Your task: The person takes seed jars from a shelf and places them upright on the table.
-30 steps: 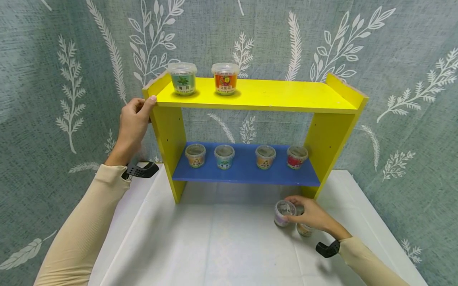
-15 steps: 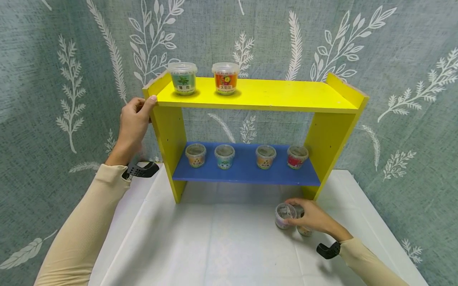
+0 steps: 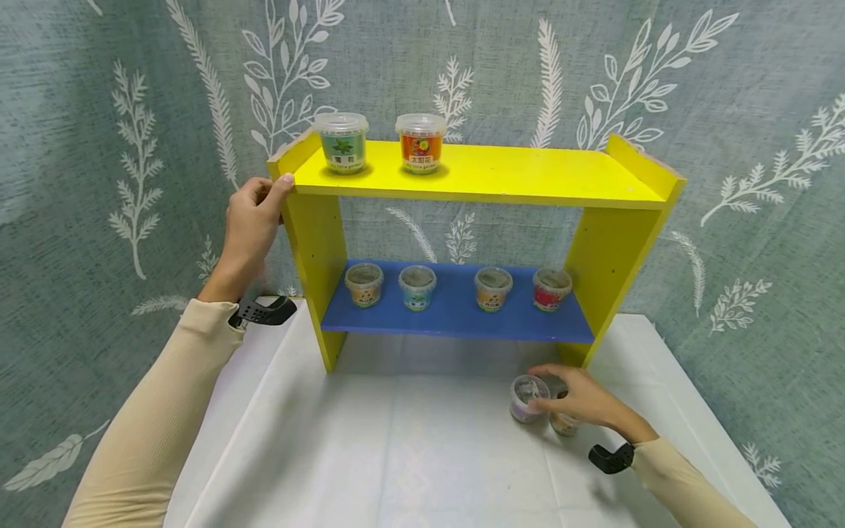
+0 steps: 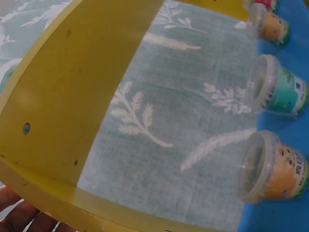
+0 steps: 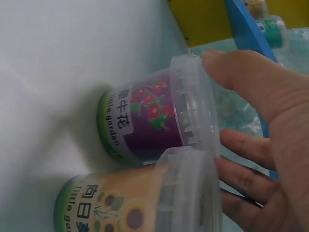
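The right hand (image 3: 581,400) sits low on the white table (image 3: 422,455), its grip curled over the clear lid of the purple cup (image 3: 527,399), thumb on the lid's rim and fingers draped past it. Seen from the right wrist, that cup (image 5: 149,121) is a small clear tub with a ribbed snap-on lid, a purple label printed with red flowers, a white strip of black characters and a green band at the foot reading "garden". Pressed right against it, under the same palm, stands an orange cup (image 5: 130,203) with sunflower print and the same clear lid; whether the fingers actually grip this one cannot be told. Both stand upright on the table, just in front of the yellow shelf's (image 3: 475,176) right leg.

Up and away to the other side, the left hand (image 3: 249,220) clamps the shelf's top left corner, thumb on the front edge, fingers wrapped behind the side panel
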`<state>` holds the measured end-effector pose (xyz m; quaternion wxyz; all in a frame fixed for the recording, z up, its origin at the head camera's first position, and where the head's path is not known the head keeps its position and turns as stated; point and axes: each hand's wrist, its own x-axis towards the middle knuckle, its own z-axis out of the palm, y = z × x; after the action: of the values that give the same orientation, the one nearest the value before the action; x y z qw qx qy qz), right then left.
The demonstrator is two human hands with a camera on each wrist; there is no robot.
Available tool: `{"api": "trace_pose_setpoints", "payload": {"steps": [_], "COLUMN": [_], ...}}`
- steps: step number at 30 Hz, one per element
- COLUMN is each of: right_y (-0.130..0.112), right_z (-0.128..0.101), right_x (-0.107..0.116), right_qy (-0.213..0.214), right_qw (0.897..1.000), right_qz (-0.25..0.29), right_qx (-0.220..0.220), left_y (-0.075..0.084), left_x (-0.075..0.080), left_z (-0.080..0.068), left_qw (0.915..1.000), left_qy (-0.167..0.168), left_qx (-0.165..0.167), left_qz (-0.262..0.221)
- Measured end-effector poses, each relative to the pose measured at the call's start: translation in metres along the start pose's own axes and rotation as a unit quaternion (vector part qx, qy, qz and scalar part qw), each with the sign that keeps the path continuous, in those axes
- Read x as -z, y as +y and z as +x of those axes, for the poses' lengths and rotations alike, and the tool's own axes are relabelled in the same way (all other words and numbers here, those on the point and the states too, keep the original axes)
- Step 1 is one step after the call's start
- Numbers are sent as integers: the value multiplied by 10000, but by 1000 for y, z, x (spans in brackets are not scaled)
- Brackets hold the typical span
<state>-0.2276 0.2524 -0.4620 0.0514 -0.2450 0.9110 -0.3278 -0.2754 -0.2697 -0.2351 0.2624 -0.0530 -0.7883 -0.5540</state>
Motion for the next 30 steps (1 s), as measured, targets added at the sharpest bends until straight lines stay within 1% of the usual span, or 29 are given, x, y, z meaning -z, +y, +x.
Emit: {"api": "trace_pose_setpoints", "payload": {"steps": [6, 11, 13, 20, 25, 30], "right_y": [-2, -9, -13, -32, -46, -62], "right_z": [2, 3, 3, 5, 9, 13], "right_x": [7, 18, 23, 39, 52, 62], "right_qy": [340, 478, 508, 702, 719, 771], "right_qw": [9988, 9956, 9944, 9935, 9940, 9932], "right_qz": [291, 794, 920, 881, 755, 625], "right_qx": [206, 167, 142, 154, 331, 609], "left_y": [0, 0, 0, 1, 2, 2], "left_x": [-1, -2, -1, -1, 0, -1], "left_z": [1, 1, 1, 1, 1, 0], "left_qw": [10000, 10000, 10000, 10000, 10000, 9999], "left_qy": [-13, -7, 10, 13, 11, -7], "left_qx": [23, 3, -8, -82, -48, -9], "left_qz": [14, 26, 18, 47, 74, 109]}}
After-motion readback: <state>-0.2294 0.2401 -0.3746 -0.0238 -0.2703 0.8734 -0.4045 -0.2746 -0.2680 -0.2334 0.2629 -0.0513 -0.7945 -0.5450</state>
